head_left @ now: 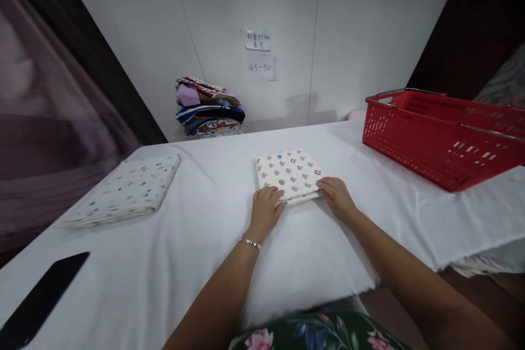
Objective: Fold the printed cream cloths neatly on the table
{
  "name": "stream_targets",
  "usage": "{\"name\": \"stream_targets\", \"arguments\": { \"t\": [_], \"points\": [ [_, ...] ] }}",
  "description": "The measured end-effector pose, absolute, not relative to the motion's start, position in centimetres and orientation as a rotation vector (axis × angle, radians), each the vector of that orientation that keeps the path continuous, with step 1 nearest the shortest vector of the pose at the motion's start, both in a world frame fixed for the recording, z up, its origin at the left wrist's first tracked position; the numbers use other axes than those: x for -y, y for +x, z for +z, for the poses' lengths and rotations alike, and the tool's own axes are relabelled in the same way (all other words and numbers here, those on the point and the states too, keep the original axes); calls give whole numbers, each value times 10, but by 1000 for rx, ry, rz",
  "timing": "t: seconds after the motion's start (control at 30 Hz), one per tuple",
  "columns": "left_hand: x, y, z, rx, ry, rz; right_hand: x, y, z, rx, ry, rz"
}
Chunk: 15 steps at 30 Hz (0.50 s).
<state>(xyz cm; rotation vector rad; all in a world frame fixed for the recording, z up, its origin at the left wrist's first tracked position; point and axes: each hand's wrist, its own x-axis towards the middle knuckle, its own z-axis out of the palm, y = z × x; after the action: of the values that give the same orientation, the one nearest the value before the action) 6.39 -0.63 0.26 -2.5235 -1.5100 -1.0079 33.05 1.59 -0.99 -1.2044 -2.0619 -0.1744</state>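
A folded cream cloth (pixel 290 172) with grey, blue, red and green motifs lies on the white-covered table in front of me. At its near left corner, my left hand (pixel 266 209) is closed on the edge, fingers on top and thumb along the front fold. My right hand (pixel 337 197) grips the near right corner, its fingers bent over the edge; its thumb is mostly hidden. The layers part slightly along the near side of the cloth. A bracelet (pixel 249 243) circles my left wrist.
On the left of the table (pixel 197 262) lies another folded patterned cloth (pixel 127 188), with a black phone (pixel 45 298) nearer me. A stack of folded fabrics (pixel 210 112) stands by the back wall. The red basket (pixel 435 145) with metal handles occupies the right. Paper notes (pixel 261 67) hang on the wall.
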Motion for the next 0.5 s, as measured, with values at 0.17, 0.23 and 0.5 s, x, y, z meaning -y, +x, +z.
{"name": "stream_targets", "arguments": {
  "t": [0.17, 0.23, 0.5],
  "points": [
    [5, 64, 3, 1457, -2505, -1008, -11, 329, -5, 2010, -1191, -260],
    [5, 63, 2, 1446, -2495, -1002, -9, 330, -7, 2046, -1185, -256],
    [12, 65, 3, 1421, -2581, -934, -2, 335, -11, 2164, -1136, -213]
  ]
}}
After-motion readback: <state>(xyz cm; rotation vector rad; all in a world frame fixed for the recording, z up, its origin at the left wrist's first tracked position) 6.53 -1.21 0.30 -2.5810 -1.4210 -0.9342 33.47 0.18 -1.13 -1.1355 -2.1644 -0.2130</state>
